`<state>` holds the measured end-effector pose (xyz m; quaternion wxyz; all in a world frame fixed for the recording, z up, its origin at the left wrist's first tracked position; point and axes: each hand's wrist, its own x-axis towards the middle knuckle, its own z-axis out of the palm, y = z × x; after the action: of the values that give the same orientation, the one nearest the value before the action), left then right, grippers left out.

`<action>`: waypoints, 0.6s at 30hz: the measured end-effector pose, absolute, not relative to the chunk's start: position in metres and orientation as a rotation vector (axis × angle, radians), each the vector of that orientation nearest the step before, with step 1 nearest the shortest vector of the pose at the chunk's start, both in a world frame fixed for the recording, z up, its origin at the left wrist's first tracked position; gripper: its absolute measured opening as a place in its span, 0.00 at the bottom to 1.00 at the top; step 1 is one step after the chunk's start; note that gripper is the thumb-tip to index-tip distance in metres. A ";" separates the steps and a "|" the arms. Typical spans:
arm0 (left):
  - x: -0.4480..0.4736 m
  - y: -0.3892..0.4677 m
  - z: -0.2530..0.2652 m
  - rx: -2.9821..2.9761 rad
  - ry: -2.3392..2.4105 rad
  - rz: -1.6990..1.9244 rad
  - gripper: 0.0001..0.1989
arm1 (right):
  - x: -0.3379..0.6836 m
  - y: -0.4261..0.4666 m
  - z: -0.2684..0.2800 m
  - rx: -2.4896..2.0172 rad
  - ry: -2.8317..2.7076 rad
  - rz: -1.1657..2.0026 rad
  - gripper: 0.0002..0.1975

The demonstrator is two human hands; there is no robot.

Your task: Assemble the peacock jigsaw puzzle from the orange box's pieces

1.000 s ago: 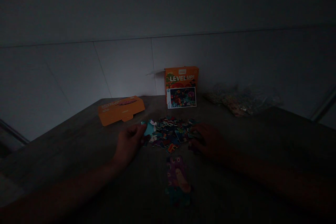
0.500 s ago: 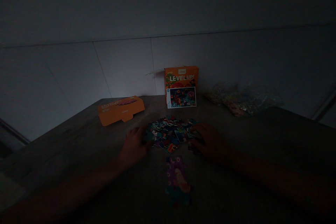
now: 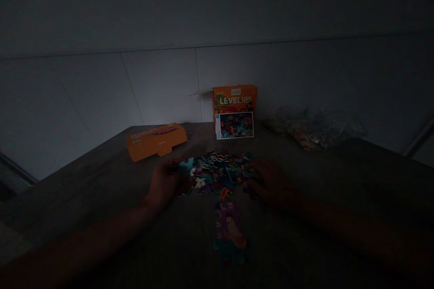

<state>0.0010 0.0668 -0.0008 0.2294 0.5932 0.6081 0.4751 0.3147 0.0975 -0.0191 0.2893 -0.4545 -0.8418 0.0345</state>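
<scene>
While both hands [image 3: 217, 183] flank the puzzle pile [image 3: 220, 174], table [image 3: 101, 176] edges lie far.

Printed cardboard puzzle pieces [image 3: 220, 172] lay on a matt, faintly grained grey surface [image 3: 101, 176]. The orange box [image 3: 234, 111] and its lid [image 3: 156, 140] were smooth printed card. A crinkled, glossy clear plastic bag [image 3: 313, 128] sat beside smooth wall panels [image 3: 162, 86].

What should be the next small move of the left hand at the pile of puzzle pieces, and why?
Probably lift the light blue piece at the left hand toward the joined purple section; the loose pile lies between both hands, the right hand resting on its edge.
</scene>
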 end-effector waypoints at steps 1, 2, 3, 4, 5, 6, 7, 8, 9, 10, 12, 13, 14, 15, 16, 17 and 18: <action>-0.001 0.068 -0.002 1.621 1.697 1.339 0.20 | 0.315 0.097 -0.018 -1.216 -2.252 0.103 0.16; -0.003 0.070 -0.003 1.613 1.726 1.365 0.22 | 0.315 0.097 -0.018 -1.216 -2.258 0.112 0.16; -0.005 0.070 -0.003 1.606 1.757 1.386 0.25 | 0.315 0.097 -0.017 -1.214 -2.261 0.117 0.16; -0.005 0.071 -0.003 1.596 1.787 1.404 0.26 | 0.315 0.097 -0.017 -1.211 -2.261 0.116 0.16; -0.004 0.070 -0.003 1.614 1.811 1.403 0.26 | 0.315 0.097 -0.018 -1.209 -2.257 0.111 0.16; -0.002 0.068 -0.002 1.684 1.821 1.375 0.25 | 0.315 0.098 -0.018 -1.207 -2.250 0.103 0.16; 0.001 0.065 -0.002 1.813 1.809 1.317 0.24 | 0.315 0.098 -0.019 -1.203 -2.247 0.095 0.16; 0.005 0.061 -0.001 1.995 1.765 1.226 0.23 | 0.315 0.099 -0.019 -1.198 -2.248 0.091 0.16; 0.009 0.056 0.001 2.210 1.686 1.099 0.23 | 0.315 0.099 -0.020 -1.193 -2.253 0.088 0.16; 0.013 0.052 0.001 2.412 1.579 0.958 0.23 | 0.315 0.099 -0.020 -1.193 -2.258 0.087 0.16; 0.019 0.045 0.003 2.670 1.372 0.706 0.24 | 0.315 0.099 -0.020 -1.206 -2.267 0.079 0.17; 0.021 0.043 0.003 2.720 1.312 0.632 0.24 | 0.315 0.099 -0.019 -1.211 -2.272 0.072 0.18; 0.022 0.042 0.003 2.736 1.288 0.596 0.23 | 0.315 0.098 -0.018 -1.209 -2.281 0.067 0.20; 0.022 0.041 0.002 2.729 1.299 0.592 0.23 | 0.314 0.097 -0.016 -1.193 -2.304 0.072 0.21; 0.022 0.042 0.002 2.712 1.328 0.609 0.23 | 0.313 0.095 -0.015 -1.165 -2.340 0.086 0.22; 0.022 0.042 0.002 2.698 1.360 0.632 0.22 | 0.313 0.094 -0.013 -1.127 -2.384 0.105 0.22; 0.021 0.042 0.003 2.694 1.379 0.653 0.22 | 0.312 0.092 -0.011 -1.084 -2.433 0.125 0.22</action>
<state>0.0212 0.0416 0.0025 0.0229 0.8699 0.4454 0.2107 0.3121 0.0919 -0.0110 0.2352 -0.3951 -0.8869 0.0454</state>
